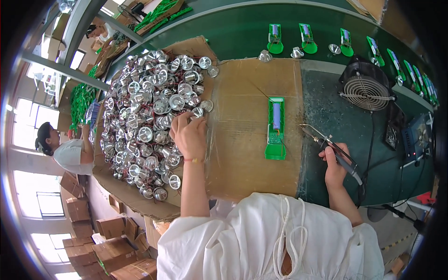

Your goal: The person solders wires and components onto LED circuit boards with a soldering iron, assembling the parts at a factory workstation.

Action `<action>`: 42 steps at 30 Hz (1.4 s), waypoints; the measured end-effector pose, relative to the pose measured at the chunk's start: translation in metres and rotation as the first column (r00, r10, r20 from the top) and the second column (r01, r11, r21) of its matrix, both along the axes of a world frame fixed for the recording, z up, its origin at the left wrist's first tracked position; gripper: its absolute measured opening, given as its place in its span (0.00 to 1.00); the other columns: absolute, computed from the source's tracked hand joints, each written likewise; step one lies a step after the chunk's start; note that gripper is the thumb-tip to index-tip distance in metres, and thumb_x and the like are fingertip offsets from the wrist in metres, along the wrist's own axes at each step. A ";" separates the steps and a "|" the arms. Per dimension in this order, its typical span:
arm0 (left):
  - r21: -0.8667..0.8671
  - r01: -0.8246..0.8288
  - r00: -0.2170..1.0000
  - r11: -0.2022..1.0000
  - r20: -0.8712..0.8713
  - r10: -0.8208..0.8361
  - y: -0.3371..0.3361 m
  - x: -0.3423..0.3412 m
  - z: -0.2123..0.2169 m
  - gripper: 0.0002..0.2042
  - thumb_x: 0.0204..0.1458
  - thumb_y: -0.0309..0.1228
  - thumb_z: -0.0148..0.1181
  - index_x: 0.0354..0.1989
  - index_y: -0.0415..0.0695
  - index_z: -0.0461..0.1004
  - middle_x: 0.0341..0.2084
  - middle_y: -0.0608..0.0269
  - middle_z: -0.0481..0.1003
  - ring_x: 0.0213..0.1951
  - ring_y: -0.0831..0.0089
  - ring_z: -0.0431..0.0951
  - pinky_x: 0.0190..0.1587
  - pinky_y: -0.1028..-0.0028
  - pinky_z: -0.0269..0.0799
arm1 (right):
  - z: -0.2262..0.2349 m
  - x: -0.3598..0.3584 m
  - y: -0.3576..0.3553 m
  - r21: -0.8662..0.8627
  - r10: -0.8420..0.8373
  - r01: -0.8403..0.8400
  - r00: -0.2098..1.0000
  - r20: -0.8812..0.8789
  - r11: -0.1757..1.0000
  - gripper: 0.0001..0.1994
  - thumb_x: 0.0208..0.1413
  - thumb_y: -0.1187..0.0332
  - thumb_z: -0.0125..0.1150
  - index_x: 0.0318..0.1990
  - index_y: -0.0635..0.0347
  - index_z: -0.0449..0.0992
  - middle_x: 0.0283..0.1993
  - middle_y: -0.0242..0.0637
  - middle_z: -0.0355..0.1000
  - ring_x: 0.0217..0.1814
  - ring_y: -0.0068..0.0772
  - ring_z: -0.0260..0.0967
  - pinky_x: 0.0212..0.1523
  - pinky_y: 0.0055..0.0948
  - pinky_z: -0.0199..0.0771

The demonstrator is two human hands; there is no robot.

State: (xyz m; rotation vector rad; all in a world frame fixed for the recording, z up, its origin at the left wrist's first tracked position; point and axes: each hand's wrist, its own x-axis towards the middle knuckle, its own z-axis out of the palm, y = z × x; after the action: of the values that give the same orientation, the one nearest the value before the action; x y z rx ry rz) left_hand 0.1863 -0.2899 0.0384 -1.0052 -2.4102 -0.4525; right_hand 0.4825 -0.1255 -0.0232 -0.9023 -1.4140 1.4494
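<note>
My left hand (189,137) reaches to the right edge of a heap of silver lamp reflectors (144,109) with thin wires. Its fingers are bent together at one reflector (198,112), and their tips are partly hidden. In my right hand (335,170) is a soldering iron (343,161) with a thin metal tube along it, its tip pointing left and away from me. Between my hands, a green plastic housing (275,151) lies on a brown cardboard sheet (238,163). It holds a purple cylindrical battery (276,115) and a small circuit board with wires.
Along the far edge stand several green housings (305,39) with batteries, some with reflectors beside them. A fan with a round grille (366,92) and a blue box (415,140) are at right, with cables. At left another person (72,151) works near green parts (84,105).
</note>
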 end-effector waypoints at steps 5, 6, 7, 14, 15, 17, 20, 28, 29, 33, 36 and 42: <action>0.353 0.328 0.700 0.876 0.532 -0.477 0.011 0.071 0.009 0.06 0.39 0.23 0.60 0.28 0.37 0.77 0.20 0.56 0.76 0.24 0.59 0.75 0.30 0.68 0.70 | 0.010 0.006 -0.010 0.046 0.054 -0.053 0.999 -0.009 0.998 0.06 0.50 0.74 0.57 0.33 0.65 0.68 0.27 0.36 0.70 0.28 0.22 0.68 0.30 0.20 0.67; 0.258 0.330 0.688 0.908 0.593 -0.419 0.011 0.082 0.012 0.06 0.40 0.25 0.61 0.28 0.37 0.77 0.22 0.56 0.77 0.24 0.65 0.76 0.30 0.73 0.70 | 0.014 0.004 -0.014 0.102 0.091 -0.088 0.996 -0.015 0.991 0.07 0.49 0.75 0.57 0.34 0.66 0.68 0.27 0.38 0.70 0.27 0.22 0.68 0.30 0.20 0.67; 0.258 0.333 0.681 0.907 0.599 -0.420 0.014 0.089 0.008 0.06 0.40 0.25 0.61 0.28 0.37 0.77 0.22 0.56 0.77 0.24 0.65 0.76 0.30 0.73 0.70 | 0.017 0.004 -0.016 0.136 0.144 -0.140 0.989 -0.021 0.981 0.07 0.48 0.75 0.58 0.34 0.66 0.68 0.27 0.38 0.70 0.27 0.22 0.68 0.29 0.20 0.67; 0.237 0.057 0.401 0.970 0.884 -0.240 0.034 0.106 -0.016 0.07 0.43 0.30 0.63 0.26 0.38 0.77 0.22 0.59 0.75 0.24 0.70 0.74 0.29 0.74 0.68 | 0.023 -0.003 -0.023 0.276 0.252 -0.264 0.965 0.078 0.924 0.08 0.46 0.74 0.62 0.30 0.66 0.69 0.24 0.36 0.69 0.22 0.20 0.64 0.23 0.20 0.64; 0.231 0.077 0.397 0.970 0.885 -0.242 0.035 0.107 -0.019 0.07 0.43 0.29 0.63 0.25 0.38 0.77 0.23 0.59 0.74 0.24 0.70 0.74 0.29 0.74 0.68 | 0.023 -0.004 -0.024 0.265 0.220 -0.243 0.969 0.112 0.933 0.08 0.46 0.73 0.62 0.29 0.66 0.68 0.23 0.35 0.68 0.22 0.19 0.63 0.23 0.20 0.63; 0.221 0.096 0.389 0.971 0.889 -0.241 0.036 0.109 -0.021 0.07 0.43 0.29 0.63 0.24 0.38 0.76 0.24 0.59 0.73 0.25 0.69 0.73 0.30 0.73 0.67 | 0.022 -0.006 -0.024 0.259 0.205 -0.224 0.974 0.101 0.939 0.08 0.46 0.73 0.62 0.29 0.65 0.68 0.23 0.34 0.68 0.21 0.18 0.62 0.22 0.20 0.63; 0.226 0.146 0.456 0.963 0.849 -0.268 0.041 0.108 -0.022 0.07 0.42 0.29 0.64 0.22 0.38 0.76 0.24 0.59 0.72 0.26 0.68 0.72 0.31 0.73 0.67 | 0.018 -0.008 -0.025 0.234 0.189 -0.202 0.979 0.079 0.951 0.08 0.46 0.73 0.62 0.29 0.65 0.68 0.23 0.34 0.68 0.21 0.18 0.61 0.22 0.20 0.62; 0.287 0.162 0.494 0.944 0.805 -0.329 0.044 0.109 -0.025 0.06 0.41 0.28 0.64 0.21 0.37 0.75 0.23 0.59 0.72 0.24 0.70 0.72 0.28 0.74 0.67 | 0.016 -0.011 -0.025 0.218 0.236 -0.246 0.969 0.070 0.945 0.07 0.46 0.74 0.61 0.29 0.65 0.68 0.22 0.33 0.66 0.21 0.17 0.59 0.22 0.19 0.61; 0.286 0.161 0.494 0.945 0.806 -0.328 0.044 0.109 -0.025 0.06 0.41 0.28 0.64 0.21 0.37 0.75 0.23 0.59 0.72 0.24 0.70 0.72 0.28 0.74 0.67 | 0.016 -0.010 -0.025 0.216 0.237 -0.246 0.969 0.071 0.945 0.07 0.46 0.74 0.61 0.29 0.65 0.68 0.22 0.33 0.66 0.21 0.17 0.59 0.22 0.19 0.61; 0.285 0.166 0.509 0.944 0.795 -0.330 0.043 0.109 -0.028 0.07 0.41 0.28 0.64 0.21 0.37 0.75 0.23 0.59 0.72 0.24 0.70 0.72 0.28 0.74 0.67 | 0.016 -0.009 -0.029 0.137 0.195 -0.201 0.979 0.059 0.970 0.07 0.48 0.74 0.60 0.30 0.65 0.68 0.24 0.35 0.69 0.23 0.19 0.64 0.24 0.20 0.64; 0.284 0.153 0.488 0.947 0.811 -0.322 0.045 0.109 -0.027 0.06 0.41 0.28 0.63 0.21 0.37 0.76 0.23 0.59 0.72 0.24 0.70 0.72 0.28 0.74 0.67 | 0.017 -0.008 -0.030 0.053 0.159 -0.159 0.987 -0.002 0.986 0.07 0.50 0.73 0.58 0.32 0.66 0.68 0.26 0.39 0.71 0.26 0.22 0.69 0.28 0.21 0.68; 0.254 0.154 0.480 0.955 0.826 -0.297 0.045 0.109 -0.028 0.06 0.42 0.28 0.63 0.21 0.37 0.76 0.24 0.59 0.72 0.24 0.71 0.72 0.27 0.74 0.67 | 0.010 -0.002 -0.025 0.103 0.211 -0.210 0.977 0.005 0.972 0.07 0.50 0.75 0.55 0.35 0.67 0.65 0.31 0.39 0.68 0.28 0.25 0.70 0.28 0.20 0.70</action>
State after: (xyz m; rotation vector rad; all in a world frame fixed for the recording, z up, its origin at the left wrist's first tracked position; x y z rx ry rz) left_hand 0.2950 -0.2447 0.0108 -1.2213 -3.0005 -1.5423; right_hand 0.4807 -0.1505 -0.0129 -0.6985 -1.6034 1.5172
